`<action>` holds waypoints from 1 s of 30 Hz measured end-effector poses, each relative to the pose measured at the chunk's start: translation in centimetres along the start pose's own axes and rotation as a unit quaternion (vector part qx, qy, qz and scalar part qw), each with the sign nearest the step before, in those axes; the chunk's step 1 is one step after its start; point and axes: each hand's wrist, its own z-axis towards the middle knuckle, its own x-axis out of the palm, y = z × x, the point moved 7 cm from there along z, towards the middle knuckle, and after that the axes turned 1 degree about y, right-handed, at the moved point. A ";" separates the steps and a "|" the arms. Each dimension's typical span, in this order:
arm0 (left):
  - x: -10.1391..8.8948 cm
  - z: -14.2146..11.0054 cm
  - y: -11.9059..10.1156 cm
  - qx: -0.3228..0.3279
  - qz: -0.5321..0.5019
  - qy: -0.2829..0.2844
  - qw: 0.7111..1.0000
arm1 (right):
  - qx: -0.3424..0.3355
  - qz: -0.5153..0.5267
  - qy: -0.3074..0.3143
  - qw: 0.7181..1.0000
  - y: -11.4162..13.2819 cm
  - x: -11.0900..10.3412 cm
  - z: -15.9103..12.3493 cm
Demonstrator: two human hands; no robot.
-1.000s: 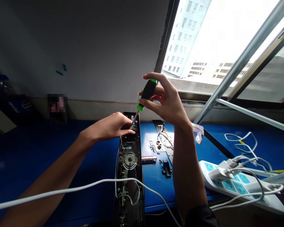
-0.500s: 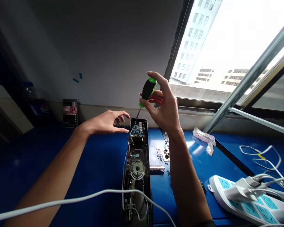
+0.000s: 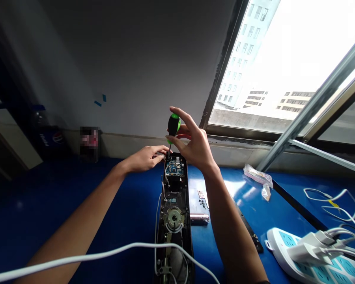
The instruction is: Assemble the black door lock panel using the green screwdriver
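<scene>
My right hand (image 3: 193,146) grips a screwdriver (image 3: 174,125) with a black and green handle, its index finger over the butt end. The screwdriver stands nearly upright, its tip at the far left corner of an opened smart door lock (image 3: 175,199). At that same corner, the fingers and thumb of my left hand (image 3: 144,158) are closed on the lock's edge, close beside the shaft. Inside the long black housing show a blue circuit board (image 3: 175,169), a round metal part (image 3: 174,218) and thin white wires. The exact screwdriver tip contact is too small to make out.
A white cable (image 3: 106,252) crosses in front of the lock. Right of it lie a shiny cylinder (image 3: 199,219), small screws (image 3: 202,204) and a dark strip (image 3: 250,232). A power strip (image 3: 284,252) with plugs sits at right. A phone (image 3: 89,144) and bottle (image 3: 51,136) stand by the wall.
My right hand has moved left and down with the screwdriver, which is now more upright. My left hand has moved right to the lock's far corner, its fingers closing. The view has shifted slightly.
</scene>
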 end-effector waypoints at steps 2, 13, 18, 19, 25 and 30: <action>0.1 0.0 -0.1 -0.011 0.008 0.000 1.000 | -0.010 0.001 -0.007 1.000 -0.1 0.1 0.0; 0.9 0.5 1.0 -0.046 -0.066 0.009 0.997 | -0.038 -0.011 -0.060 0.997 -1.6 1.0 0.3; 0.7 0.3 -0.4 -0.015 -0.100 0.020 0.995 | -0.056 -0.002 -0.033 0.998 -0.6 1.0 0.3; 0.7 0.3 -0.6 -0.014 -0.096 0.022 0.995 | -0.059 -0.020 -0.054 0.997 -0.6 0.8 0.2; 0.6 0.1 -0.6 -0.030 -0.095 0.030 0.995 | -0.039 -0.030 -0.057 0.997 -0.8 0.9 0.3; 0.6 0.1 -0.4 -0.016 -0.120 0.043 0.992 | -0.053 -0.060 -0.064 0.995 -0.7 0.5 0.2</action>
